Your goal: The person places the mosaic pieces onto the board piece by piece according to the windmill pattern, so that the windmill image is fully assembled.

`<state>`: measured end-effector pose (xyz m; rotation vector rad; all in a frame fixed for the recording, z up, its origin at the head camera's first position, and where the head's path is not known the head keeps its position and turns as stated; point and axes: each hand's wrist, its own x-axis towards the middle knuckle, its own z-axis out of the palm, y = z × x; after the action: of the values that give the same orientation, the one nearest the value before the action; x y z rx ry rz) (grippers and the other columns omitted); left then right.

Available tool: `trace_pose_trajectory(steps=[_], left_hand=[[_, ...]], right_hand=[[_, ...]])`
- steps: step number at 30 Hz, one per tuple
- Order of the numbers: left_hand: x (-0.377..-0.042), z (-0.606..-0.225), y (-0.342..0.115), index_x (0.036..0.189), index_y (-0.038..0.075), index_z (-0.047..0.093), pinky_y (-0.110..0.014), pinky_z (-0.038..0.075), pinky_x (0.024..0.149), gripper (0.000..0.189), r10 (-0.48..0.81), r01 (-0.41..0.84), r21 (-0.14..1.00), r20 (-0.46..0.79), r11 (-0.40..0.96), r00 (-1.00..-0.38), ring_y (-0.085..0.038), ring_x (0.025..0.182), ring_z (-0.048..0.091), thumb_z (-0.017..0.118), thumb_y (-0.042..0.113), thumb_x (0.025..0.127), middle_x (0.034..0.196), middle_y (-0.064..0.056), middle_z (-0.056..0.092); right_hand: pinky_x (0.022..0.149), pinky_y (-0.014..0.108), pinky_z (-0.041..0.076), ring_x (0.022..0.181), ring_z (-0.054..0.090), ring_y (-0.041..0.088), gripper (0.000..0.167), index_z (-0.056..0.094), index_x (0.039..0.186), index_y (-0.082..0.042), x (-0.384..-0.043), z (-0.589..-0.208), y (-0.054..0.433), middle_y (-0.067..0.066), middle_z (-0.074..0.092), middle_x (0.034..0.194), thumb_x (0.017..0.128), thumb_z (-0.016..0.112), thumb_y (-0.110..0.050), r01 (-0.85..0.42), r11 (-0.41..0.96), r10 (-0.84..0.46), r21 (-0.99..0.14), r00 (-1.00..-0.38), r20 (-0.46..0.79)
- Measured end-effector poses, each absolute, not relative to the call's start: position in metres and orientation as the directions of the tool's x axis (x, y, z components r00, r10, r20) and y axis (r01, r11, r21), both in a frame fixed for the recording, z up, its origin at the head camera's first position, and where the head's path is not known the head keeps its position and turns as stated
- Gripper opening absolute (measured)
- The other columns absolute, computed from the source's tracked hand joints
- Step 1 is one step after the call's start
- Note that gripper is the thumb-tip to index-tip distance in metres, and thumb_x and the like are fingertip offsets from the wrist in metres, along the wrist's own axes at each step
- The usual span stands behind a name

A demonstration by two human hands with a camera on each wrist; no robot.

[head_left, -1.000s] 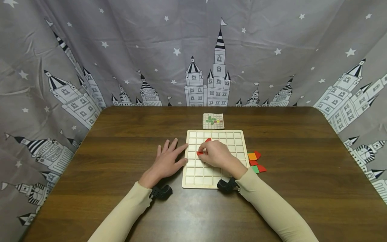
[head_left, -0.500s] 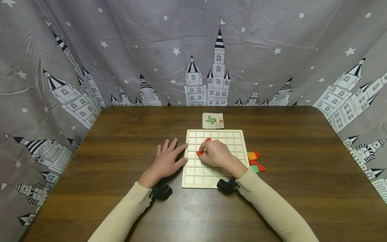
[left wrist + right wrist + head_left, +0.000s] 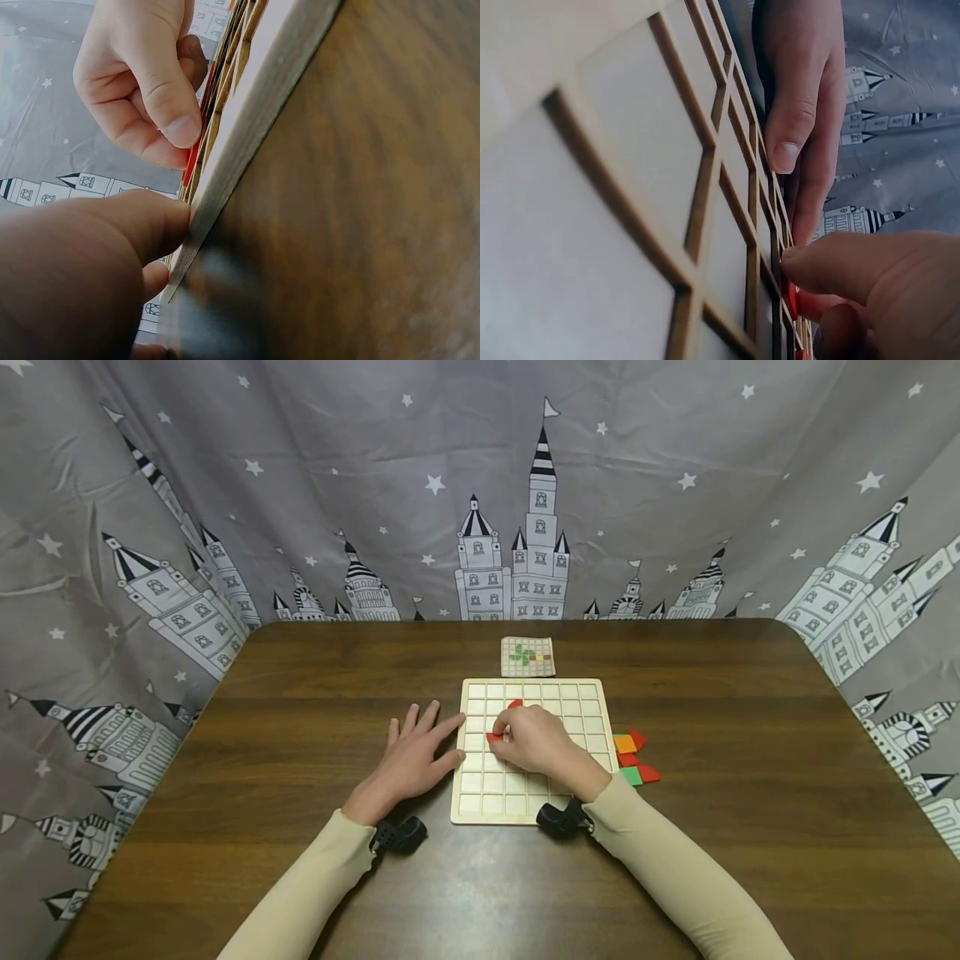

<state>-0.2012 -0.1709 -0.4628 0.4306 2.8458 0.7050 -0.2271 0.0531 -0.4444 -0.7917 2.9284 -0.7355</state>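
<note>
A pale wooden grid board (image 3: 491, 807) lies on the table in the head view. My left hand (image 3: 411, 758) rests with spread fingers at its left side, and the thumb and index fingertip touch the board's edge. Over the board's middle, my right hand (image 3: 542, 739) pinches a red tile (image 3: 493, 737) between thumb and fingers, low in the grid; the hand covers part of it. A second red tile (image 3: 515, 703) shows just beyond the right hand's knuckles. In the right wrist view, the thumb tip presses close on the red tile (image 3: 790, 296).
Behind the board lies a small pattern card (image 3: 528, 671) printed with green, yellow and reddish shapes. Along the board's right edge sit several loose tiles, among them an orange one (image 3: 626, 744) and a green one (image 3: 631, 776). A grey castle-print curtain (image 3: 420, 510) hangs behind the table.
</note>
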Motion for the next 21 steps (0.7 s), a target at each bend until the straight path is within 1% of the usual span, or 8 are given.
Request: trace_pose_trajectory(steps=[9, 15, 21], left_hand=[[-0.2019, -0.4609, -0.1705, 0.159, 0.024, 0.041, -0.077, 0.001, 0.118, 0.061, 0.316, 0.231, 0.475, -0.106, 0.849, -0.943, -0.052, 0.157, 0.003, 0.057, 0.041, 0.102, 0.170, -0.024, 0.017], [-0.2023, -0.4606, -0.1702, 0.159, 0.024, 0.040, -0.077, 0.000, 0.118, 0.062, 0.319, 0.232, 0.477, -0.111, 0.848, -0.941, -0.051, 0.157, 0.002, 0.056, 0.042, 0.102, 0.170, -0.023, 0.017], [-0.2005, -0.4599, -0.1700, 0.158, 0.024, 0.041, -0.077, 0.000, 0.118, 0.062, 0.320, 0.229, 0.484, -0.114, 0.845, -0.941, -0.051, 0.157, 0.002, 0.057, 0.042, 0.102, 0.170, -0.023, 0.017]], right_hand=[[0.053, 0.030, 0.046, 0.058, 0.055, 0.014, 0.011, 0.078, 0.085, -0.013, -0.2256, -0.4426, 0.0523, 0.000, 0.071, 0.072, 0.089, 0.074, -0.023, -0.464, 0.794, -0.460, -0.392, -0.881, 0.110], [0.055, 0.031, 0.047, 0.063, 0.059, 0.016, 0.009, 0.077, 0.085, -0.014, -0.2262, -0.4412, 0.0529, 0.001, 0.072, 0.074, 0.087, 0.076, -0.023, -0.441, 0.812, -0.445, -0.382, -0.892, 0.082], [0.057, 0.031, 0.047, 0.063, 0.059, 0.016, 0.012, 0.077, 0.086, -0.013, -0.2255, -0.4417, 0.0545, 0.002, 0.073, 0.075, 0.088, 0.076, -0.025, -0.443, 0.808, -0.452, -0.389, -0.889, 0.073]])
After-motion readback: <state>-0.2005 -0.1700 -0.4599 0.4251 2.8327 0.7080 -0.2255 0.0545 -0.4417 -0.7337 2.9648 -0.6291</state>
